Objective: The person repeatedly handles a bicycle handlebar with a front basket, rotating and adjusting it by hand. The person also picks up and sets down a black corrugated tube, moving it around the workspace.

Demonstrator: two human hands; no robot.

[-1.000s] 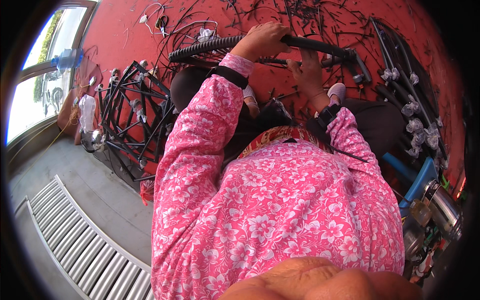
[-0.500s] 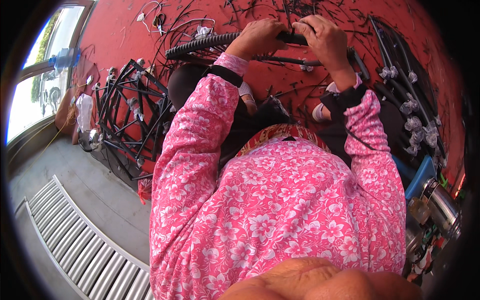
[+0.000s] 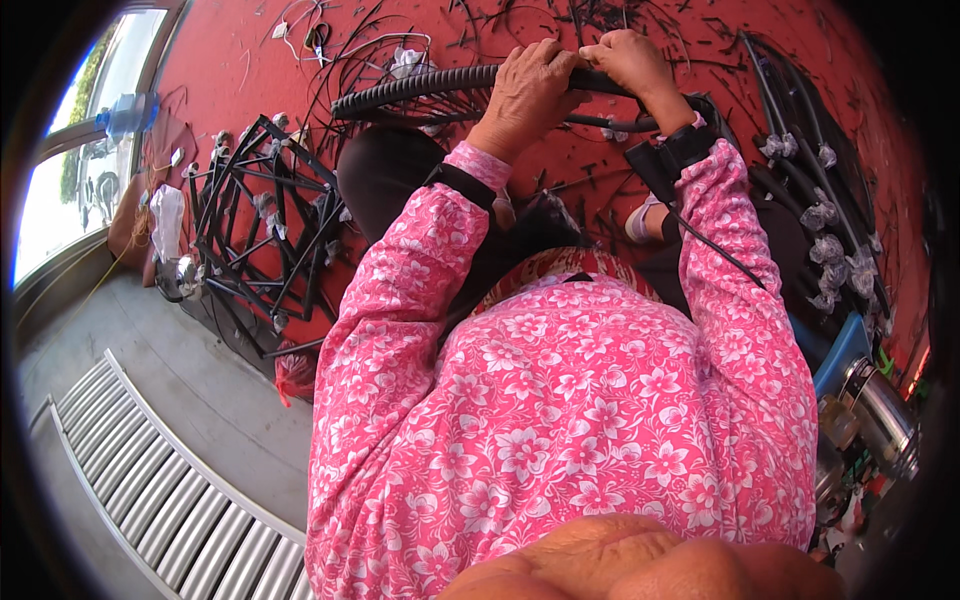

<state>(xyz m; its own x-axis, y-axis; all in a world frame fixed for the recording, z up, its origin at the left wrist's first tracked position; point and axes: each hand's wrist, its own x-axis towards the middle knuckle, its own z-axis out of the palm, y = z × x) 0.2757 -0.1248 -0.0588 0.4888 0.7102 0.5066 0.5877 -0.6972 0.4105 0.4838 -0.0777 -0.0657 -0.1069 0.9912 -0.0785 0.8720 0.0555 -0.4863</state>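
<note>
In the head view, a long, black, plastic-looking tube with a ribbed left stretch [image 3: 420,88] is lying crosswise at twelve o'clock, above the person's dark-trousered legs. The bare left hand [image 3: 530,95] is wrapping it from above, fingers clamping on it just where the ribbing is ending; the bare right hand [image 3: 635,65] is curling closed on the smooth black stretch just beside, a narrow gap separating the two. As for progress, the ribbed part is seemingly looking finished, while the smooth part toward one o'clock is appearing to be the portion left; the hands are hiding the join, so this is remaining a judgement. At ten o'clock, a tangled stack of thin black bar frames with clear wrapped ends [image 3: 265,225] is resting on the matte red floor [image 3: 240,80], and at two o'clock a bundle of long black tubes with similar wrapping [image 3: 820,190] is lying; whether either is counting as completed, the view is not showing.
</note>
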